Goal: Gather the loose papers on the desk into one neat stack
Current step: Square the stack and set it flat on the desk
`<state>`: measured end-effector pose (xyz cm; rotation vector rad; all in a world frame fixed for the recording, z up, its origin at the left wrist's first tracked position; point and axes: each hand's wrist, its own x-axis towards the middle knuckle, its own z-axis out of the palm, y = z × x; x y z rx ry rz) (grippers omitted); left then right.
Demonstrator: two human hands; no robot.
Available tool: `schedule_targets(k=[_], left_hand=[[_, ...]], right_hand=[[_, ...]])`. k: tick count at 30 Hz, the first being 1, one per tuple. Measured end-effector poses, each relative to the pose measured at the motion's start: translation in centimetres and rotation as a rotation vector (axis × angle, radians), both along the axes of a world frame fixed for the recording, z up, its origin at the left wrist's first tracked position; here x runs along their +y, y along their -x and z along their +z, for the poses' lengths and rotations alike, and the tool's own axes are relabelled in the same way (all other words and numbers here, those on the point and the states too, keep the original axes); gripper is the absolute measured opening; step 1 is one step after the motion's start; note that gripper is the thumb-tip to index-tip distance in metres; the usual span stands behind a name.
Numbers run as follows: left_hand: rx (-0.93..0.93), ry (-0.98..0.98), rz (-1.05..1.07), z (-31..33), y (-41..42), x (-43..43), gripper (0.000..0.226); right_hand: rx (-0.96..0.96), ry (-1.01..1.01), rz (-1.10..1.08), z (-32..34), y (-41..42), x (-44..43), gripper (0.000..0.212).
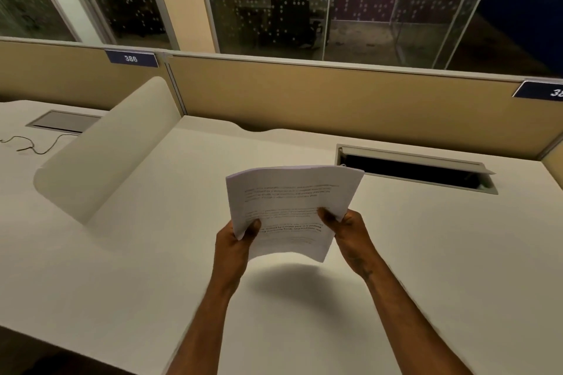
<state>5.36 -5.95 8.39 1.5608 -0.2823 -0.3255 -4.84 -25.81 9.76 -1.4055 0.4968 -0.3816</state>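
Above the desk [426,253], mid-frame, one stack of papers [289,204] is held up off the surface, w/ its shadow on the desktop just below and toward the near side.

Edges & room: desk's near edge runs diagonally across bottom left; far edge meets a tan partition [335,94], w/ a wavy cut-out along that edge. Left side is bounded by a curved cream divider [106,149] standing tilted between this desk and the next. Open cable tray slot [417,170] sits far right, lid up, just beyond the stack's top right corner. Rest of the desktop around the hands is bare surface, wide on both sides.

Counts: 1 paper stack, 2 hands, 1 divider, 2 cable slots (one open here, one closed [64,121] on the neighbouring desk), 1 thin cable [36,144] lying on that neighbour desk, 2 blue number tags on the partition, one reading 386 [131,58], other cut off at the right edge [539,89].

Hands vs papers: left hand [234,243] is closed around the stack's lower left edge, thumb on the printed face. Right hand [347,231] is closed on the lower right edge, thumb likewise on top, fingers behind. Sheets bow slightly, top edge curving away; text faces the camera, too blurred to read. Edges look roughly aligned, w/ a few sheets fanned at the top left corner.
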Motion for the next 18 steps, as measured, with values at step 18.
schedule_targets(k=[18], left_hand=[[0.076,-0.244,0.093,-9.8,-0.7,-1.3,0.02]], right_hand=[[0.271,0.01,0.052,-10.9,-0.5,-0.1,0.029]])
